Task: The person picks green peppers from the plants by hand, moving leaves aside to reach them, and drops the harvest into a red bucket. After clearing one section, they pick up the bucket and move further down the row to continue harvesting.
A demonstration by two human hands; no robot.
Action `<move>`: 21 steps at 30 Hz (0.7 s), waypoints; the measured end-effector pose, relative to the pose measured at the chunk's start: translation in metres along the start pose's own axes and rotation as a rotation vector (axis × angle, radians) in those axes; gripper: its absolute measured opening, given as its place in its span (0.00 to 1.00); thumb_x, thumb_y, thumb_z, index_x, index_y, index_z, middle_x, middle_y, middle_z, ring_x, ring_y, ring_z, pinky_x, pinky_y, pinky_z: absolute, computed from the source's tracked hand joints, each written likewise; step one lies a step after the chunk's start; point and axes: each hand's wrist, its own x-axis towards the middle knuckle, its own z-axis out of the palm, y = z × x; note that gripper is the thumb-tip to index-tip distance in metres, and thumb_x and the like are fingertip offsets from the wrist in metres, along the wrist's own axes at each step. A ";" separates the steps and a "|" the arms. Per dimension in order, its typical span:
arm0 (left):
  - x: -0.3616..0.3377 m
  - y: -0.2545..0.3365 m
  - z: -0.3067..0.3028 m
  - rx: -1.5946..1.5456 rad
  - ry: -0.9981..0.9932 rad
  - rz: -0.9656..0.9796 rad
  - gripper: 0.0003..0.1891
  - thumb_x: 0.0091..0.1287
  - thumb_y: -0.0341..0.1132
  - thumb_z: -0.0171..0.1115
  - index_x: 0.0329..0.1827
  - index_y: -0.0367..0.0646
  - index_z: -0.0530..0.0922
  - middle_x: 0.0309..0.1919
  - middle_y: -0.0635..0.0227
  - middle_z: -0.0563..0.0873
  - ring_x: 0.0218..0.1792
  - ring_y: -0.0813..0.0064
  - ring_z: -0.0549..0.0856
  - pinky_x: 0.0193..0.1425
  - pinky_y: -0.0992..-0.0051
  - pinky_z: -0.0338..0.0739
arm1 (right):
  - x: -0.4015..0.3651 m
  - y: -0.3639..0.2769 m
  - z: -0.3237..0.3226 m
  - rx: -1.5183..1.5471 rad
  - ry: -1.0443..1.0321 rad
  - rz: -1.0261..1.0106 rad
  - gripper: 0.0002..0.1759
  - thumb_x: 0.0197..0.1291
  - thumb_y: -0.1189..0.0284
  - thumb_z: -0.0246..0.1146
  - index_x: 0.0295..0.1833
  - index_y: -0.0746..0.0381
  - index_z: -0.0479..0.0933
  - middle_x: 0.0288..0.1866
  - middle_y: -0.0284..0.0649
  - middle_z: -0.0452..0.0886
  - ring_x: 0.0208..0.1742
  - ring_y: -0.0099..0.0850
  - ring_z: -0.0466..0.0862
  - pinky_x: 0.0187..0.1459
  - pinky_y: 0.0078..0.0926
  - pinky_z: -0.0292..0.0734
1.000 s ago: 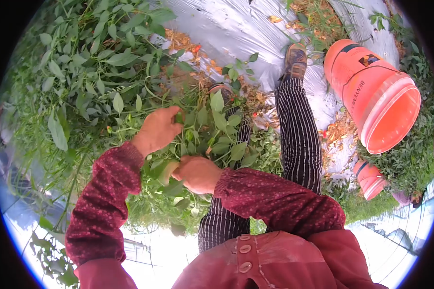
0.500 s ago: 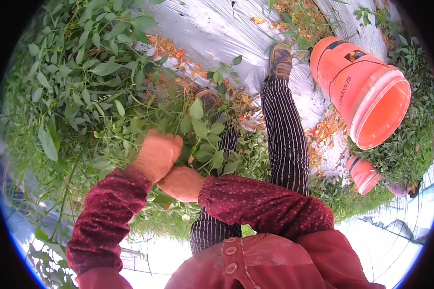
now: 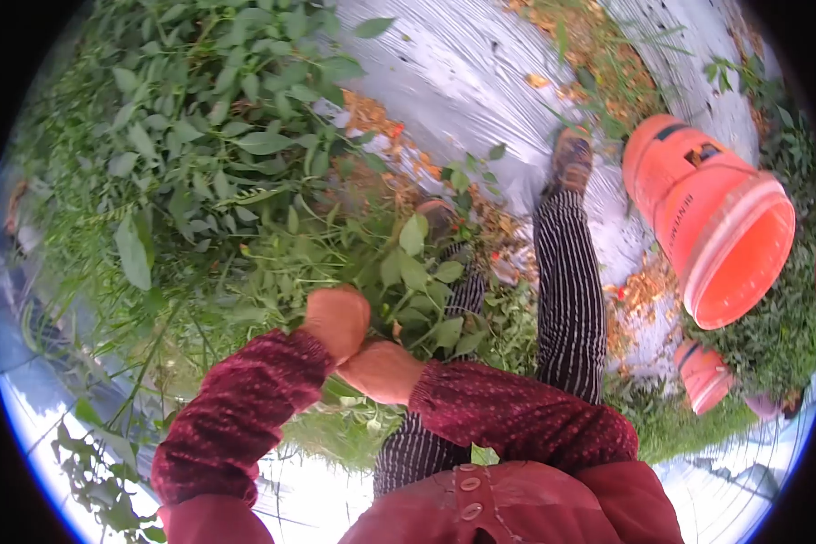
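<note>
Wrinkled silvery sheeting [image 3: 462,77], dry litter [image 3: 645,292]

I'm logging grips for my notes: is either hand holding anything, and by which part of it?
It cannot be told: the left hand and right hand are close together at the green foliage, their fingers hidden.

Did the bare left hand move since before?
Yes. Against the big round orange plastic bucket, the left hand has moved closer to the body and rightward, to the right hand.
</note>
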 end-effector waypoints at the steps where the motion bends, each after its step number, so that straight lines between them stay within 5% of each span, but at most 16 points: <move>1: 0.003 -0.005 0.003 -0.075 -0.023 0.030 0.06 0.55 0.34 0.58 0.30 0.44 0.82 0.25 0.63 0.84 0.28 0.66 0.85 0.29 0.68 0.78 | -0.001 -0.003 -0.003 0.008 -0.064 0.047 0.07 0.53 0.72 0.56 0.31 0.64 0.76 0.25 0.41 0.79 0.32 0.37 0.82 0.36 0.35 0.79; 7: 0.002 -0.012 0.021 -0.400 0.137 -0.056 0.09 0.57 0.38 0.60 0.32 0.41 0.79 0.22 0.60 0.84 0.27 0.65 0.85 0.30 0.64 0.79 | -0.002 -0.003 -0.015 -0.064 -0.163 0.001 0.08 0.55 0.74 0.56 0.39 0.67 0.71 0.28 0.41 0.77 0.37 0.35 0.80 0.37 0.33 0.80; 14: -0.016 0.005 0.011 -0.199 0.080 -0.053 0.09 0.55 0.35 0.59 0.34 0.41 0.73 0.19 0.64 0.81 0.24 0.64 0.84 0.29 0.67 0.76 | -0.001 -0.008 -0.024 0.001 -0.333 0.080 0.07 0.56 0.69 0.56 0.33 0.62 0.74 0.29 0.38 0.78 0.37 0.33 0.81 0.42 0.33 0.79; 15: -0.016 0.008 0.015 -0.134 0.240 -0.012 0.08 0.55 0.33 0.59 0.35 0.40 0.74 0.17 0.67 0.80 0.21 0.68 0.83 0.25 0.69 0.75 | -0.003 -0.007 -0.023 0.002 -0.338 0.072 0.07 0.56 0.69 0.56 0.33 0.62 0.74 0.29 0.38 0.78 0.37 0.33 0.81 0.42 0.33 0.79; 16: -0.017 0.008 0.018 -0.068 0.400 0.027 0.08 0.55 0.31 0.59 0.35 0.38 0.74 0.16 0.69 0.79 0.19 0.71 0.82 0.21 0.72 0.74 | -0.005 -0.005 -0.021 -0.016 -0.275 0.032 0.07 0.57 0.69 0.55 0.33 0.61 0.74 0.28 0.38 0.78 0.35 0.33 0.81 0.41 0.33 0.79; 21: -0.030 0.004 0.005 -0.216 0.359 0.070 0.07 0.53 0.33 0.60 0.30 0.41 0.72 0.13 0.67 0.77 0.16 0.67 0.80 0.24 0.70 0.74 | -0.009 0.005 0.006 -0.084 0.124 -0.115 0.09 0.62 0.69 0.51 0.33 0.61 0.74 0.25 0.38 0.76 0.32 0.33 0.82 0.37 0.33 0.81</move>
